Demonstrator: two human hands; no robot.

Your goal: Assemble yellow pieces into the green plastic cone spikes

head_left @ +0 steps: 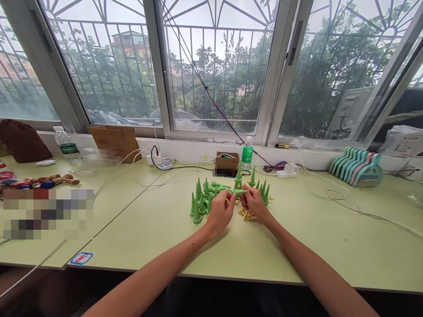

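Head view: greenish table (cones atop) beside windows.

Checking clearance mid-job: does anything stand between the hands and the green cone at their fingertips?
Nothing visible does: the left hand and right hand are both at the green cone. The yellow pieces lie below, on the table.

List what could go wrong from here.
The left hand might topple the upright green cones beside it. The right hand could scatter the loose small yellow pieces heaped just below it. The green cone between both hands might slip and drop among them.
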